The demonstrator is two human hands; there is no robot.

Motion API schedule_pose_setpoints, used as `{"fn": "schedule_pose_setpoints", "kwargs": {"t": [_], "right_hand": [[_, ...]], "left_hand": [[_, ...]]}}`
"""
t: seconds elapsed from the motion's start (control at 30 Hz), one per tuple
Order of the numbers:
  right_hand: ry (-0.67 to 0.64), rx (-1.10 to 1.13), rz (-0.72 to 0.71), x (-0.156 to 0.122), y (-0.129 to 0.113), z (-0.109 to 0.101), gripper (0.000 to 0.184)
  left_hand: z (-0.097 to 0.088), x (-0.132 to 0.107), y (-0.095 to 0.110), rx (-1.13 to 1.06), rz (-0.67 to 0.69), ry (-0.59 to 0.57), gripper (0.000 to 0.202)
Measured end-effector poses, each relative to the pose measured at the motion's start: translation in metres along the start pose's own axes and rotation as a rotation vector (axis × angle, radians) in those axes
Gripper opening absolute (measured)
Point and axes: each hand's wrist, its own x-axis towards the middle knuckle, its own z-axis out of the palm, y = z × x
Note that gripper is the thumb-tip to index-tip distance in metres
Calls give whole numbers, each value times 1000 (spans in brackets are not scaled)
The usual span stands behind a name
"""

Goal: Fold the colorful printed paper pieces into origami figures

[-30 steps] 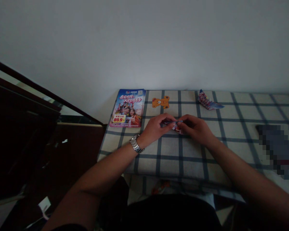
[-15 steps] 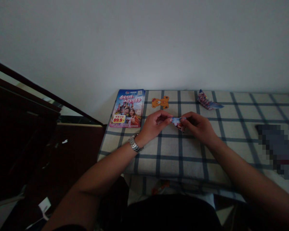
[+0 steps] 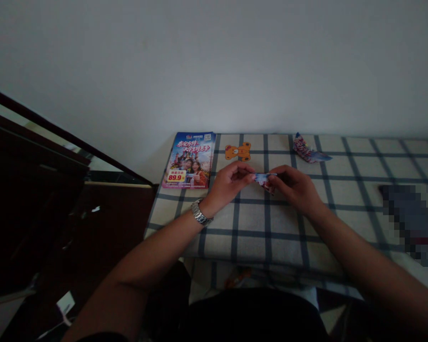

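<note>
A small piece of folded printed paper (image 3: 264, 182), pointed at its lower end, is held just above the checked tablecloth. My left hand (image 3: 232, 183), with a metal watch (image 3: 201, 213) on its wrist, pinches the paper's left corner between thumb and fingertips. At the opposite corner, my right hand (image 3: 295, 189) grips it the same way. Fingers cover both ends of the paper. Beyond the right hand lies another folded paper shape (image 3: 309, 151), with raised points and the same colourful print.
A stack of printed flyers (image 3: 189, 161) lies at the table's left end. Beside it is a flat bear figure (image 3: 238, 151). The checked tablecloth (image 3: 251, 223) meets a pale wall (image 3: 235, 66) at the back. A dark, pixelated object (image 3: 410, 221) sits at the right.
Both hands keep their pinch on the folded paper in nearly the same place. Only very slight finger movement shows.
</note>
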Motion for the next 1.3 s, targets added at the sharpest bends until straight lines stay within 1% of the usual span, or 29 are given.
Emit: {"fn": "schedule_pose_setpoints", "kwargs": {"t": [0.1, 0.3, 0.47, 0.6, 0.77, 0.93, 1.03, 1.17, 1.3], "right_hand": [[7, 34, -11, 0, 2, 0, 28], [38, 30, -23, 1, 1, 0, 28], [11, 15, -46, 1, 1, -1, 25], [19, -17, -52, 1, 3, -2, 25], [23, -12, -51, 0, 4, -2, 27], [33, -33, -59, 1, 3, -1, 30], [31, -24, -64, 1, 4, -1, 29], [22, -38, -67, 0, 5, -1, 26], [17, -53, -66, 0, 5, -1, 24]], "left_hand": [[1, 0, -1, -92, -44, -2, 32], [2, 0, -4, -250, -116, -11, 30], [1, 1, -3, -186, -97, -11, 32], [1, 1, -4, -146, -69, -13, 33], [2, 0, -3, -204, -63, -19, 29], [3, 0, -3, -258, -95, -10, 31], [2, 1, -2, -226, -82, -12, 32], [0, 1, 0, -174, -55, -18, 28], [-1, 1, -2, -98, -43, -25, 27]]}}
